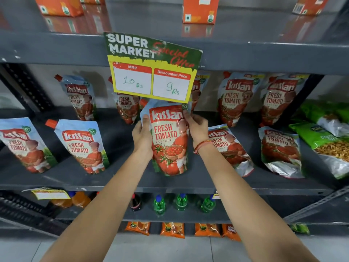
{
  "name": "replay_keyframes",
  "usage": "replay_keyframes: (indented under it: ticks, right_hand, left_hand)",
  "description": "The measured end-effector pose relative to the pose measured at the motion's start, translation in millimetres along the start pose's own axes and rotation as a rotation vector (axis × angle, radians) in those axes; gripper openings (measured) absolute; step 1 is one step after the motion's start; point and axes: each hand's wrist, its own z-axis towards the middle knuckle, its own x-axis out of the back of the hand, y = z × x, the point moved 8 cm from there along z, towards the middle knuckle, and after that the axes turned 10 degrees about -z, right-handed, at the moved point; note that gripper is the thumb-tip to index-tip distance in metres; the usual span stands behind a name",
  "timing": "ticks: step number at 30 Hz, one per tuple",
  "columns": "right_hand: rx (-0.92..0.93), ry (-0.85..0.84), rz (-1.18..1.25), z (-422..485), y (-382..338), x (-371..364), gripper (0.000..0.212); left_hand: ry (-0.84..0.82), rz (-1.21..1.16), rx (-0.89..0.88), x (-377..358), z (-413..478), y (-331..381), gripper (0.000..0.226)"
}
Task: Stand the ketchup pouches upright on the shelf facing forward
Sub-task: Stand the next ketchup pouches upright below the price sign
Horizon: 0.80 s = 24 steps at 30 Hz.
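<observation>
Ketchup pouch (170,140), red-and-blue glossy plastic, held upright between your two hands at the front of the grey metal shelf (188,183).

On the left, a blue-and-red pouch (26,146) is cut off by the frame edge; its neighbour, an orange-capped pouch (81,146), reads "Kissan Fresh Tomato". Your left hand (141,137) has its fingers curled round the held pouch's left edge, thumb on the front; its spout is hidden behind the yellow-and-green paper price sign (153,70), which reads "Super Market", "MRP 10 Rs", "Discounted Price 9 Rs" and covers the tops of two rear pouches. Your right hand (196,129) pinches the upper right edge. Further right, a leaning pouch (229,148) is partly hidden by your wrist, and the green snack bags (321,133) carry writing too blurred to read.
</observation>
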Motion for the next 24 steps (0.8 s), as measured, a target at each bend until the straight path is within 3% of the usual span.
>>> replay_keyframes:
  ticks: [5, 16, 19, 21, 24]
  right_hand:
    - [0.184, -0.023, 0.024, -7, -22, 8, 0.011]
    - [0.280, -0.042, -0.032, -17, -36, 25, 0.012]
    - [0.276, -0.037, -0.053, -16, -37, 42, 0.009]
    - [0.239, 0.042, -0.118, -10, -31, 68, 0.010]
    - [0.163, 0.180, -0.523, 4, -19, 115, 0.026]
  left_hand:
    - [-0.106, 0.014, -0.236, 0, 0, 34, 0.020]
    - [-0.086, 0.132, -0.431, 7, -17, 44, 0.016]
    - [0.080, 0.465, -0.642, 7, -47, 49, 0.054]
    - [0.134, 0.763, -0.848, -8, -78, 43, 0.062]
    - [-0.105, 0.909, -1.015, -45, -110, 9, 0.051]
